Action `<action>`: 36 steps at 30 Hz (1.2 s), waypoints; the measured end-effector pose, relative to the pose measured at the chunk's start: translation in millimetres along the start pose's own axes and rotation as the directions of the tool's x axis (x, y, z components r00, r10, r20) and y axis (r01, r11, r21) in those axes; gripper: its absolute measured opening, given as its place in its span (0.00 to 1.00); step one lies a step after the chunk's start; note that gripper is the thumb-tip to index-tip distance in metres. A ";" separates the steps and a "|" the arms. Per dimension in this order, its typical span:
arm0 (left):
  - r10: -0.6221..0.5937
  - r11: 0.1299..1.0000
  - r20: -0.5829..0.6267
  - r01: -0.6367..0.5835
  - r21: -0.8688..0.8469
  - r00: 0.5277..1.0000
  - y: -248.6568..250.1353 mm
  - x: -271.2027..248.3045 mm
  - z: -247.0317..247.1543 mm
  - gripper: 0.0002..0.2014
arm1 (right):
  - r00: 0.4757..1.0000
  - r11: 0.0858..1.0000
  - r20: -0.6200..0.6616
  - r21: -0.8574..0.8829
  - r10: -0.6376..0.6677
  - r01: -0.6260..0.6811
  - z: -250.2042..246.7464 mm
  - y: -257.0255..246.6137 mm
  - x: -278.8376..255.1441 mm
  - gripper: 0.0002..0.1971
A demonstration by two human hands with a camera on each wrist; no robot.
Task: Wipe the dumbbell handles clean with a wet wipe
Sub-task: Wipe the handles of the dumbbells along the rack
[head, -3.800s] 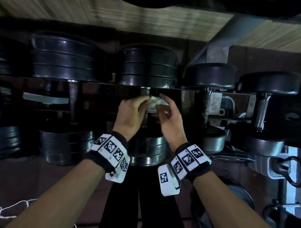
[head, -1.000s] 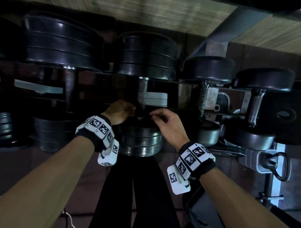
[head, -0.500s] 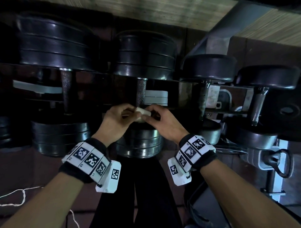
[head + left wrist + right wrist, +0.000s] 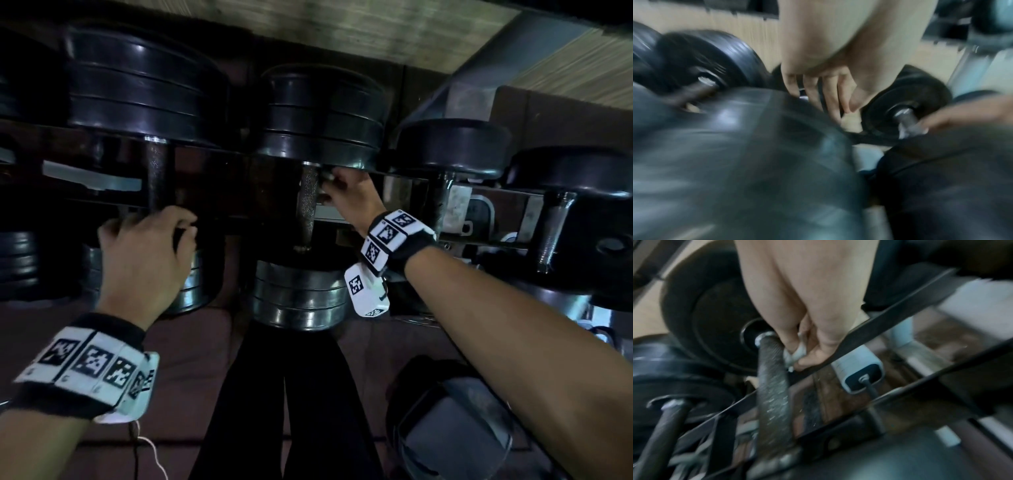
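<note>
The middle dumbbell stands on the rack with its knurled metal handle [image 4: 308, 202] between black plates. My right hand [image 4: 339, 192] is at the top of that handle, just under the upper plates. In the right wrist view its fingers [image 4: 807, 360] pinch a crumpled white wet wipe [image 4: 795, 353] against the right side of the handle [image 4: 772, 386]. My left hand [image 4: 144, 253] hovers lower left, in front of the neighbouring dumbbell's handle [image 4: 157, 178]. In the blurred left wrist view its fingers [image 4: 830, 100] hang loose and hold nothing.
More black dumbbells [image 4: 452, 147] stand in a row on the rack to either side. A white power strip [image 4: 859, 369] lies behind the dark rack rail [image 4: 879, 324]. My dark trouser legs [image 4: 284, 411] and a dark rounded object [image 4: 452, 428] are below.
Both hands held the wipe at the bottom of the middle handle. The right hand has slid it up to the top; the left let go and moved away to the left.
</note>
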State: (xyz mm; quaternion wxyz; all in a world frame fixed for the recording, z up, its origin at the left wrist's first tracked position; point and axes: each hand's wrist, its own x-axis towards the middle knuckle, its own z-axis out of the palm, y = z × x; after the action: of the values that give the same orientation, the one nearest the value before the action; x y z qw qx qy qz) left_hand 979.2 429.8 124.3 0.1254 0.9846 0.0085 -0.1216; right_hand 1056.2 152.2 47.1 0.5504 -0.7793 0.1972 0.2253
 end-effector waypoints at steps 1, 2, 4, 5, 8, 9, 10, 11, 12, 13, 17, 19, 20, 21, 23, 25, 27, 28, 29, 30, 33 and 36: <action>0.002 0.999 -0.012 -0.001 0.045 1.000 -9.3 -3.4 1.2 0.13 | 1.000 0.999 0.012 -0.040 -0.029 0.030 3.3 4.1 2.8 0.08; 0.006 0.997 -0.029 -0.004 0.075 1.000 -17.2 -6.2 4.8 0.15 | 0.999 0.996 0.007 -0.075 -0.052 0.052 5.1 8.7 3.4 0.06; 0.022 0.992 -0.083 -0.011 0.128 0.996 -23.9 -9.1 15.2 0.17 | 0.997 0.992 -0.024 -0.105 -0.072 0.069 4.1 8.9 -7.6 0.07; 0.015 0.988 -0.114 0.003 0.153 0.993 -22.9 -8.8 19.7 0.17 | 0.998 0.991 -0.027 -0.119 -0.064 0.060 2.7 8.6 -14.6 0.07; -0.027 0.984 -0.188 0.060 0.170 0.982 -16.9 -4.4 26.2 0.15 | 0.993 0.958 -0.002 -0.261 -0.122 0.117 -5.2 7.7 -30.8 0.09; -0.028 0.984 -0.205 0.063 0.165 0.978 -17.3 -4.3 27.5 0.15 | 0.990 0.944 0.014 -0.300 -0.143 0.141 -5.4 7.1 -30.7 0.09; -0.026 0.985 -0.221 0.062 0.159 0.975 -18.1 -4.7 28.4 0.15 | 0.988 0.933 0.018 -0.328 -0.153 0.150 -3.9 5.3 -27.2 0.08; -0.026 0.986 -0.234 0.063 0.153 0.972 -18.8 -5.0 29.0 0.15 | 0.988 0.923 0.008 -0.353 -0.157 0.150 -1.4 3.4 -21.3 0.07; -0.028 0.987 -0.244 0.066 0.147 0.969 -18.9 -5.1 29.4 0.15 | 0.987 0.920 -0.004 -0.365 -0.158 0.145 2.0 0.9 -16.7 0.06; -0.034 0.987 -0.249 0.071 0.144 0.968 -18.7 -4.6 29.9 0.15 | 0.988 0.919 -0.021 -0.370 -0.156 0.138 5.0 0.9 -14.6 0.06; -0.038 0.987 -0.251 0.076 0.142 0.967 -18.7 -4.8 31.2 0.16 | 0.991 0.921 -0.006 -0.369 -0.135 0.123 1.7 9.8 -41.7 0.09; -0.027 0.986 -0.261 0.069 0.152 0.965 -19.9 -4.8 31.0 0.15 | 0.994 0.929 0.036 -0.354 -0.101 0.107 0.2 14.2 -48.8 0.08; -0.020 0.986 -0.269 0.064 0.155 0.963 -20.1 -5.2 31.2 0.15 | 0.994 0.928 0.032 -0.356 -0.102 0.107 1.5 14.0 -45.8 0.08; -0.013 0.986 -0.279 0.059 0.156 0.960 -20.1 -5.3 31.3 0.15 | 0.995 0.923 0.016 -0.374 -0.097 0.095 3.6 13.3 -38.7 0.10; -0.012 0.985 -0.289 0.062 0.162 0.957 -19.8 -5.0 31.6 0.16 | 0.997 0.920 -0.021 -0.386 -0.076 0.062 8.4 11.4 -26.0 0.12; -0.016 0.983 -0.299 0.069 0.168 0.954 -19.2 -5.3 32.6 0.16 | 0.997 0.932 -0.030 -0.359 -0.065 0.050 9.7 12.2 -31.7 0.12; -0.015 0.984 -0.309 0.069 0.165 0.951 -18.3 -5.3 32.1 0.15 | 0.997 0.939 0.000 -0.336 -0.073 0.069 5.6 15.4 -53.3 0.08; -0.016 0.984 -0.310 0.070 0.165 0.951 -18.5 -5.2 31.8 0.15 | 0.997 0.939 0.032 -0.335 -0.073 0.079 2.8 16.7 -63.2 0.07; -0.016 0.984 -0.308 0.070 0.166 0.951 -19.0 -5.2 32.1 0.15 | 0.996 0.935 0.054 -0.343 -0.070 0.085 1.2 16.9 -67.8 0.07; -0.015 0.984 -0.307 0.069 0.167 0.951 -19.6 -5.5 32.7 0.15 | 0.996 0.933 0.064 -0.351 -0.065 0.083 1.0 16.2 -66.5 0.07; -0.006 0.982 -0.310 0.064 0.175 0.951 -20.0 -5.7 33.7 0.15 | 1.000 0.936 0.011 -0.352 -0.011 0.015 7.5 8.0 -45.3 0.09; -0.013 0.982 -0.307 0.070 0.173 0.951 -20.0 -5.5 33.6 0.15 | 1.000 0.933 0.001 -0.359 0.009 -0.008 7.6 6.2 -51.7 0.08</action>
State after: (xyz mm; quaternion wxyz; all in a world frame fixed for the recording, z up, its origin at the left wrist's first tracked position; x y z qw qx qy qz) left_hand 965.0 440.8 89.2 0.0294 0.9984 0.0373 0.0290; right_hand 1009.3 160.5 69.5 0.3981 -0.8656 0.1551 0.2610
